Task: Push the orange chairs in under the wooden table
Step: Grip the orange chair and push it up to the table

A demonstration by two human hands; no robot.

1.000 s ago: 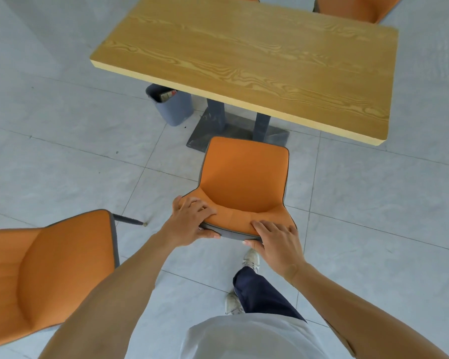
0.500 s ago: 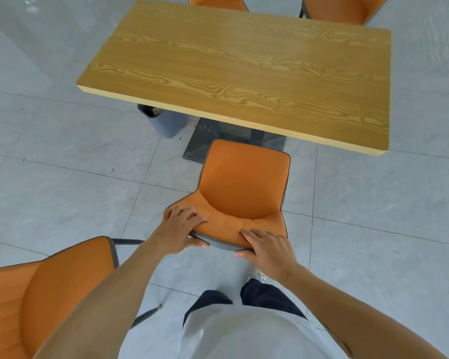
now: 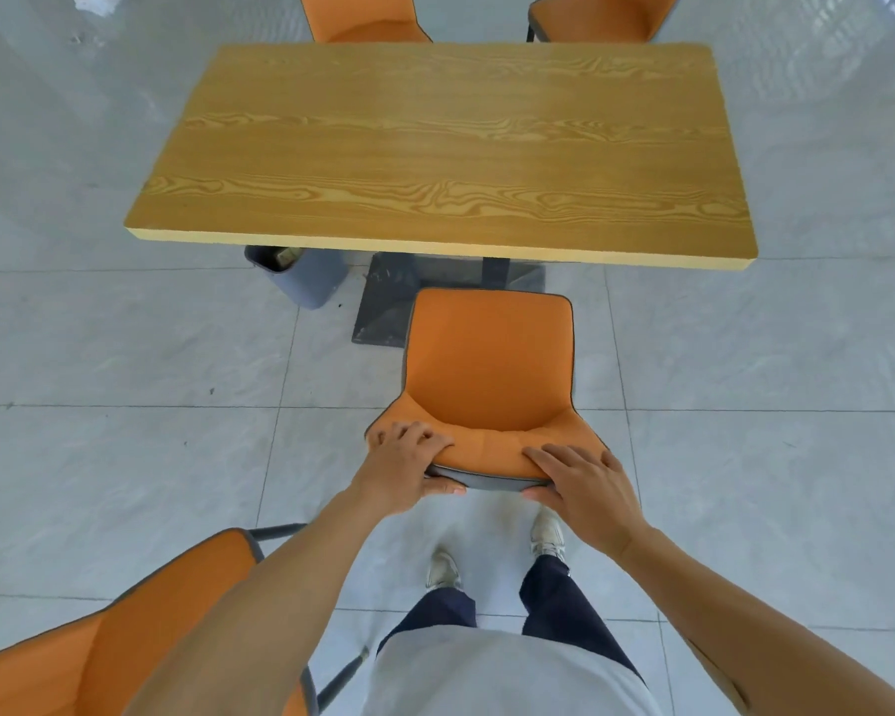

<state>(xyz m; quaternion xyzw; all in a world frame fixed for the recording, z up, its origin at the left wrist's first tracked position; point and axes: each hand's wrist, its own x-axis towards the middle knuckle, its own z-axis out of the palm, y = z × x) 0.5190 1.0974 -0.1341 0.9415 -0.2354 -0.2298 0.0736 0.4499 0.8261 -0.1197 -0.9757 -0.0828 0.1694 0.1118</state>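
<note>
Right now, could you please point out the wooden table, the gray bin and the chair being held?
wooden table (image 3: pixel 445 147), head view, middle of top.
gray bin (image 3: pixel 308 281), head view, front wall.
held chair (image 3: pixel 489 359), head view, seat.

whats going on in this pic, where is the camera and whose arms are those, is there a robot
No robot here. The camera sits on a person's head, looking forward and down, so the arms are that person's own. Both hands grip the top of the backrest of an orange chair: the left hand at its left corner, the right hand at its right. The chair faces a wooden table, whose top shows nothing lying on it. Its seat is not yet under the table. A grey bin stands partly beneath the table. Another orange chair waits at lower left, two more beyond the table.
</note>
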